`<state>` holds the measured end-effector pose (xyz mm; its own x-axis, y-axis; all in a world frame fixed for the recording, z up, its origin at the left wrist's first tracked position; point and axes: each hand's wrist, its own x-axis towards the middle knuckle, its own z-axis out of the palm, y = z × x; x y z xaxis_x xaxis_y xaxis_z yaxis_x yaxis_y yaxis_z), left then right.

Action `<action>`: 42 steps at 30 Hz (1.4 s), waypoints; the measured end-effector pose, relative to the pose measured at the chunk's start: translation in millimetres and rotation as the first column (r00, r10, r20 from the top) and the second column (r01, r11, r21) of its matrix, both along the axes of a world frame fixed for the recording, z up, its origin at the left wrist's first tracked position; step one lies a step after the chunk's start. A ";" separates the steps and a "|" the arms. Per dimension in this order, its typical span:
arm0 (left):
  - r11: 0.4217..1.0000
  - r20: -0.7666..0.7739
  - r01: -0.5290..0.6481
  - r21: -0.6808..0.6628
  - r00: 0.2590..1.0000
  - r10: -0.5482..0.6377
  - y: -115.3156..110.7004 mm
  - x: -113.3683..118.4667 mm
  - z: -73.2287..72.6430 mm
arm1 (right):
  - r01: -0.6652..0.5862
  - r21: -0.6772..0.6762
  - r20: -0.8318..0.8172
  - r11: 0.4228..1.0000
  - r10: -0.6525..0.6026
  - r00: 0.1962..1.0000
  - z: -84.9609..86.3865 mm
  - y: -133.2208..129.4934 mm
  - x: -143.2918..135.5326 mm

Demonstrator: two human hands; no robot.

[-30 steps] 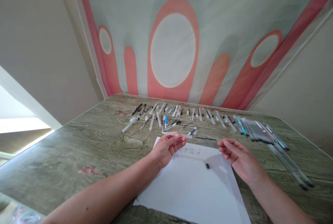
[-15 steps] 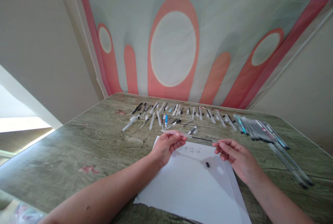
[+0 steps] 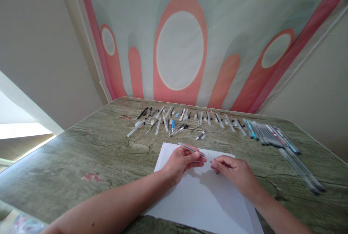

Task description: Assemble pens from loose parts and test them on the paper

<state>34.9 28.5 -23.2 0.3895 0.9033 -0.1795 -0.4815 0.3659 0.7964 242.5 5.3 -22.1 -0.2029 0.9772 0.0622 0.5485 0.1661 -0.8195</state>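
Note:
My left hand (image 3: 187, 161) is closed round a clear pen barrel (image 3: 187, 147), with a dark refill showing inside it. The barrel slants down to the right, above the white paper (image 3: 195, 201). My right hand (image 3: 231, 168) is closed just right of the barrel's lower end, its fingertips pinched by the thin tip. What these fingertips hold is too small to make out. The black cap seen earlier on the paper is not visible.
Loose pen parts (image 3: 157, 125) lie in rows across the far part of the wooden table (image 3: 108, 161). At the right a row of pens (image 3: 266, 134) lies side by side, with two more clear pens (image 3: 301, 170) nearer me.
Both hands have come lower and nearer to me over the paper. My right hand has moved closer to the left, and the dark refill now sits mostly inside the barrel.

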 end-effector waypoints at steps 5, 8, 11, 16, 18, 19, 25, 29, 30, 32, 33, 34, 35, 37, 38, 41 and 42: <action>0.999 -0.014 0.046 0.013 0.999 -0.046 -2.1 0.0 -0.3 | -0.048 0.019 0.032 0.999 0.048 0.998 -1.6 -0.1 1.1; 0.999 -0.021 0.041 0.017 0.999 -0.040 -1.2 -0.8 -0.3 | -0.074 0.017 0.029 0.997 0.074 0.997 -0.6 -0.6 2.3; 1.000 -0.025 0.020 0.010 1.000 -0.020 -0.1 -1.4 0.0 | -0.129 -0.008 0.035 0.992 0.129 0.991 1.6 -1.6 2.0; 1.000 -0.025 0.007 0.009 1.000 -0.007 0.3 -1.9 1.3 | -0.180 0.001 0.050 0.984 0.180 0.982 3.6 -2.3 0.6; 1.000 -0.031 0.005 0.009 1.000 -0.005 0.2 -1.8 2.6 | -0.172 0.009 0.069 0.985 0.171 0.983 2.9 -2.1 0.7; 1.000 -0.035 0.005 0.009 0.999 -0.004 0.2 -1.7 3.3 | -0.165 0.014 0.079 0.986 0.163 0.983 2.5 -2.0 1.0; 1.000 -0.041 0.003 0.002 0.999 -0.003 0.0 -1.4 4.9 | -0.148 0.023 0.064 0.989 0.146 0.987 5.1 -2.8 1.3; 1.000 -0.028 0.003 0.017 1.000 -0.002 -0.7 -1.1 3.0 | -0.190 -0.104 -0.069 0.976 0.184 0.981 5.8 -2.4 0.1; 1.000 -0.026 0.001 0.024 1.000 -0.001 -0.9 -1.0 2.5 | -0.203 -0.138 -0.119 0.969 0.187 0.975 4.8 -1.8 -0.1; 0.999 -0.021 -0.001 0.035 1.000 0.001 -1.1 -0.8 1.8 | -0.228 -0.199 -0.216 0.953 0.185 0.959 2.1 -0.3 -0.2; 0.999 -0.019 -0.001 0.041 1.000 0.002 -1.2 -0.8 1.6 | -0.238 -0.219 -0.251 0.946 0.181 0.951 0.9 0.4 -0.2; 0.999 -0.016 0.000 0.045 1.000 0.000 -1.2 -0.8 1.5 | -0.244 -0.229 -0.272 0.942 0.179 0.946 0.1 0.8 -0.1; 0.999 -0.014 0.002 0.049 1.000 -0.002 -1.2 -0.7 1.5 | -0.245 -0.229 -0.276 0.942 0.179 0.944 -0.3 1.0 -0.1; 0.999 -0.013 0.005 0.052 1.000 -0.004 -1.1 -0.7 1.8 | -0.223 -0.196 -0.218 0.955 0.179 0.959 0.3 0.2 -0.3; 0.999 -0.017 0.004 0.051 1.000 -0.003 -1.1 -0.8 2.0 | -0.202 -0.164 -0.158 0.966 0.176 0.972 1.1 -0.6 -0.6; 0.999 -0.039 0.000 0.042 0.999 0.002 -1.1 -0.9 2.4 | -0.142 0.022 0.046 0.990 0.141 0.989 3.8 -3.9 -2.2; 0.999 -0.045 0.001 0.042 0.999 0.001 -1.2 -0.9 2.5 | -0.141 0.093 0.091 0.986 0.132 0.987 4.4 -4.7 -2.6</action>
